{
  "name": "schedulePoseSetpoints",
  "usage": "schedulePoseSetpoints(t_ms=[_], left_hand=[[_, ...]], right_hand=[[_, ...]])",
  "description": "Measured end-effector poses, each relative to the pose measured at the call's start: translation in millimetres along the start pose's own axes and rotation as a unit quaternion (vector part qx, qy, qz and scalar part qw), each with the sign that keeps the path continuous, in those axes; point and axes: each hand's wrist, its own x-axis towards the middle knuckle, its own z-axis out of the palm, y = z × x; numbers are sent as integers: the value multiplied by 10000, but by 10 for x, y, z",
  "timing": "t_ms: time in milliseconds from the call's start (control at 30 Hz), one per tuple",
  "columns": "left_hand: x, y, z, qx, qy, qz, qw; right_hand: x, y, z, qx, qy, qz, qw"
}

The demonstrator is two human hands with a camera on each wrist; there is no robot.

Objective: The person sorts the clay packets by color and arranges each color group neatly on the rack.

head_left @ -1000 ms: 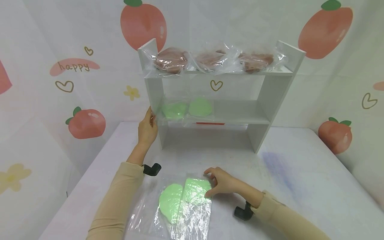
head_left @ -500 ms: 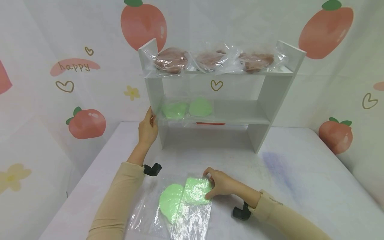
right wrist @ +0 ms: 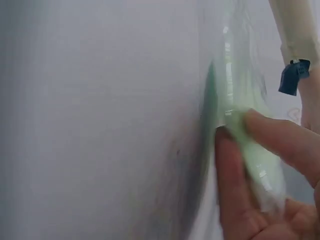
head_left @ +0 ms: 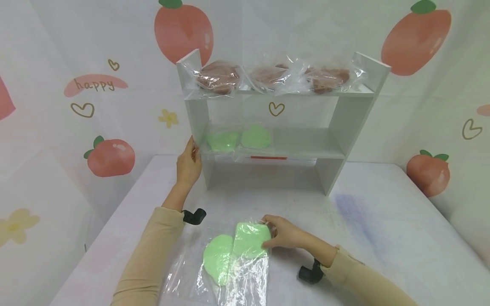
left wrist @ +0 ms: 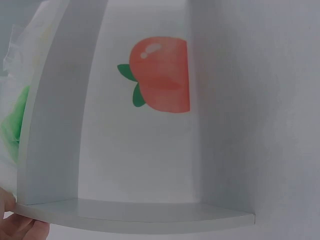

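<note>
My left hand [head_left: 188, 165] grips the left side panel of a white shelf rack [head_left: 197, 117]; the left wrist view shows its fingers [left wrist: 31, 231] at the panel's edge. At the front of the table, my right hand [head_left: 285, 231] pinches the right edge of a clear plastic bag with a flat, light green slab [head_left: 250, 240] inside. From the right wrist view, the thumb [right wrist: 285, 142] lies on one face of the bag and a finger [right wrist: 231, 175] on the other. A second bagged green slab [head_left: 217, 259], rounder, lies to the left, partly overlapped by the held bag.
Two bagged green pieces, one at the left end [head_left: 223, 141] and one beside it [head_left: 255, 137], lie on the middle shelf [head_left: 306, 142]. Several bagged brown lumps [head_left: 219, 77] fill the top shelf. A fruit-printed cloth [head_left: 126, 51] hangs behind the table [head_left: 367, 255].
My right hand has closed its fingers on the bag's edge, and the green slab in it has shifted slightly away from me, its near edge lifted. My left hand stays at the rack.
</note>
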Motion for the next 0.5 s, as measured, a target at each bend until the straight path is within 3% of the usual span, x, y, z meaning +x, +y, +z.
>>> schedulePoseSetpoints(t_ms=[200,500], left_hand=[[5,-4,4,-4,17,1,10000],[2,-6,5,-6,43,48,10000]], right_hand=[[-33,50,-78,1150,156,-211,9930],[-123,15,-245,1207,965,-621,9860]])
